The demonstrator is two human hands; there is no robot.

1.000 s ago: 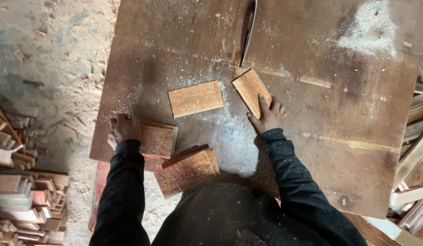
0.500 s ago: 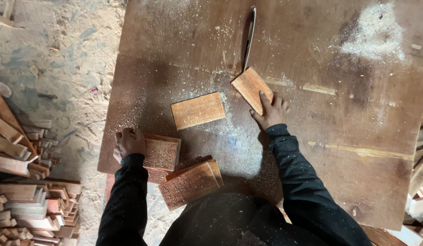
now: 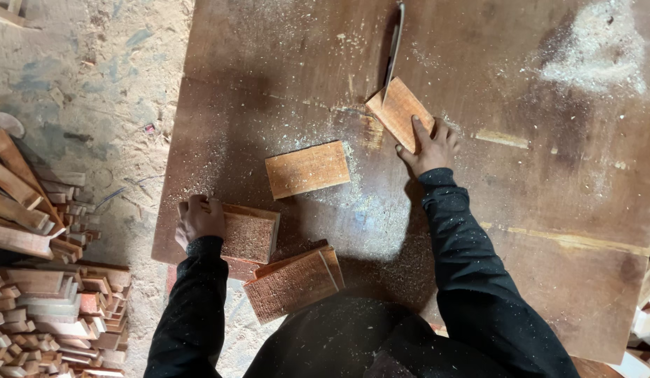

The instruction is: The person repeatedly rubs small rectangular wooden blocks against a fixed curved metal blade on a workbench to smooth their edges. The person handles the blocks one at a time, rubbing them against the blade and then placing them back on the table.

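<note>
My right hand (image 3: 428, 148) lies with fingers spread flat on a board (image 3: 400, 113) touching the blade (image 3: 393, 52). My left hand (image 3: 199, 218) curls over a block's (image 3: 249, 234) edge, well left of the blade; another board (image 3: 307, 169) lies between.

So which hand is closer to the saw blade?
Right. The right hand presses a wood piece touching the blade; the left hand grips a block far off.

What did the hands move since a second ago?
The right hand pushed its small wooden block up the table, so its edge now meets the saw blade. The left hand stayed gripping the stacked blocks at the table's edge. The flat block in the middle stayed put.
</note>
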